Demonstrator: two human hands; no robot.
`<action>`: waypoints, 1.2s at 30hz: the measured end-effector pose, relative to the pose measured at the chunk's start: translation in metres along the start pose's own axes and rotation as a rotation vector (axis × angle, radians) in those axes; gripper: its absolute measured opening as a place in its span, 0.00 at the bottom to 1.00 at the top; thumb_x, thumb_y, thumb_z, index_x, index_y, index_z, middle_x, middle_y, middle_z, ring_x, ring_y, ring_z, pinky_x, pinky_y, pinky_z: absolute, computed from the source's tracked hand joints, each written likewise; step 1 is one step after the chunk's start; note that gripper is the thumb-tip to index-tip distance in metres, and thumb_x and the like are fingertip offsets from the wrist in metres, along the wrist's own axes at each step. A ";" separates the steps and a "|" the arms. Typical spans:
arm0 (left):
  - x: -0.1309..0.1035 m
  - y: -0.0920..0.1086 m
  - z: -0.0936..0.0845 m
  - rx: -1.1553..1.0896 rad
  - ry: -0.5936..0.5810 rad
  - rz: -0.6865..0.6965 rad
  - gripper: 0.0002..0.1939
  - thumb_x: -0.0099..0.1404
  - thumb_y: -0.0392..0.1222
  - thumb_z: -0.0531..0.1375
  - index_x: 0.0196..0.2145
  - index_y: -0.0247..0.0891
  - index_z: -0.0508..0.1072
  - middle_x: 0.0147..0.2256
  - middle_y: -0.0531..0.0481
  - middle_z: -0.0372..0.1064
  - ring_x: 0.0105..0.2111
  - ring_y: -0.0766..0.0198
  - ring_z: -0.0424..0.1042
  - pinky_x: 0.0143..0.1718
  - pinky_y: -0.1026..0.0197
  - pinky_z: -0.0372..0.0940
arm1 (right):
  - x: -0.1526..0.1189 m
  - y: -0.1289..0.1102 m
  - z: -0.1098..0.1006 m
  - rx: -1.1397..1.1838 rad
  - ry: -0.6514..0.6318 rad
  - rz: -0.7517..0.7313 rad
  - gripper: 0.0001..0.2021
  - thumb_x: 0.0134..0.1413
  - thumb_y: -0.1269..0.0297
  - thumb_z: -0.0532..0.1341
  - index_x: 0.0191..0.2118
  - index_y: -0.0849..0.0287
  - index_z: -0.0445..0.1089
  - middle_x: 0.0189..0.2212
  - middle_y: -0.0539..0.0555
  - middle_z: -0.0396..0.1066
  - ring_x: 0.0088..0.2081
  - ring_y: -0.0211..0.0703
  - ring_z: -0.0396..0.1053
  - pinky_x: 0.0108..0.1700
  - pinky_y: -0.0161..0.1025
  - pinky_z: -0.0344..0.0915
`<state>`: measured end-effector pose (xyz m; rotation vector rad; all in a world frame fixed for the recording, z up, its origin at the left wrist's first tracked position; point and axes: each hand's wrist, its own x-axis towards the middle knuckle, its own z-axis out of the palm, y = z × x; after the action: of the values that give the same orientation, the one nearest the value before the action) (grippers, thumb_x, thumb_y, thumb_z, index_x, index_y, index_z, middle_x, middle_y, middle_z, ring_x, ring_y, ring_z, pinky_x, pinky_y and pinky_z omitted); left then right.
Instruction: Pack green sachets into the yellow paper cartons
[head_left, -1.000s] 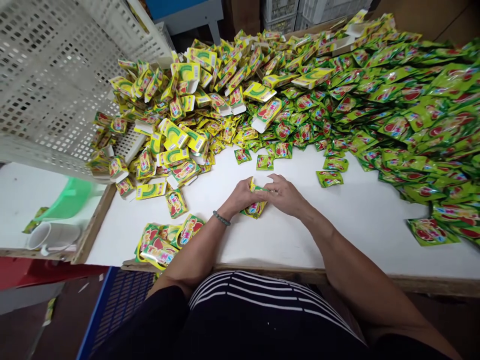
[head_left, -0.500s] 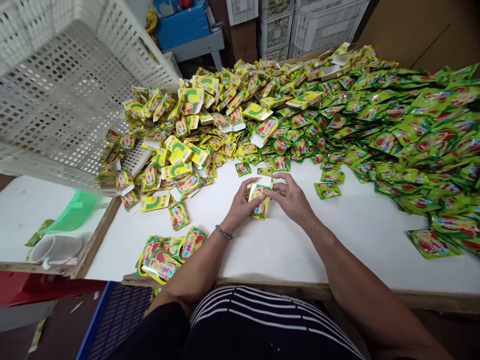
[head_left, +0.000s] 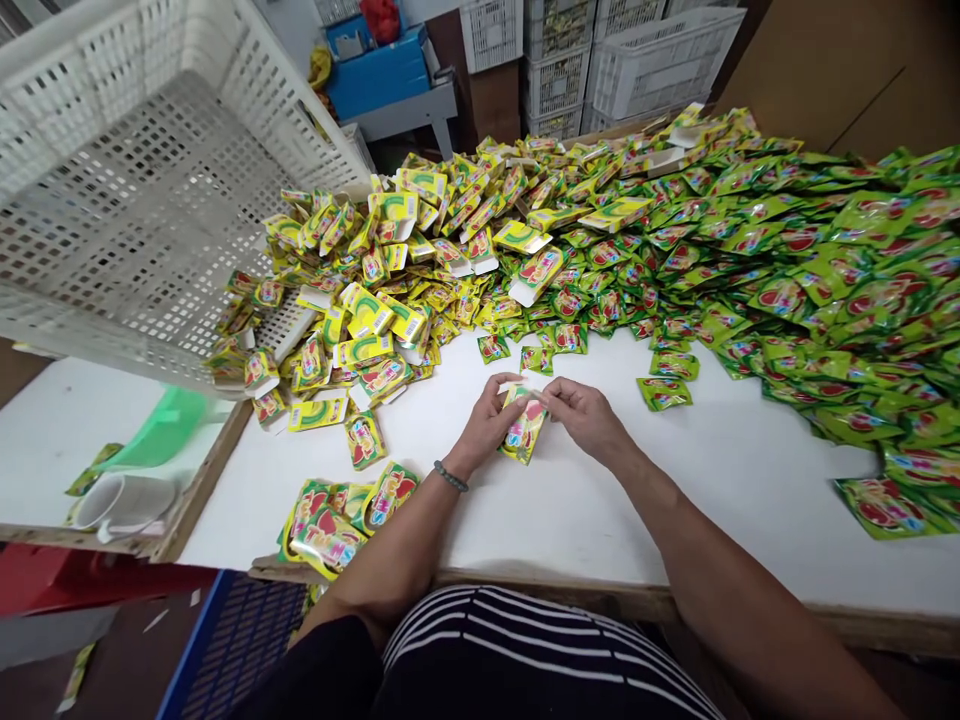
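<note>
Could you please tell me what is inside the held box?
The box shows its printed front; any contents are hidden, with the left hand and right hand partly covering its top.

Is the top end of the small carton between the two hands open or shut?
Apparently not fully shut: a pale flap shows at the top of the small carton, but fingers partly hide it.

Well left of the grip [head_left: 484, 425] I see a white handled mug [head_left: 124, 503] and a curved green plastic piece [head_left: 163, 430]; far beyond, stacked white plastic crates [head_left: 556, 85].
</note>
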<state>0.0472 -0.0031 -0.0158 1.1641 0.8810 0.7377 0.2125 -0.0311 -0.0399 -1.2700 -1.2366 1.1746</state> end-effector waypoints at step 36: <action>0.001 0.003 -0.006 -0.158 0.145 0.043 0.22 0.44 0.44 0.73 0.35 0.33 0.74 0.25 0.53 0.75 0.25 0.69 0.72 0.30 0.66 0.66 | -0.004 -0.005 -0.002 0.246 0.042 0.126 0.16 0.40 0.54 0.70 0.38 0.53 0.80 0.35 0.51 0.80 0.41 0.50 0.76 0.47 0.47 0.70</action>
<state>0.0427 0.0012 -0.0142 1.0013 0.9027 0.9188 0.2143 -0.0352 -0.0346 -1.1942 -0.9596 1.3396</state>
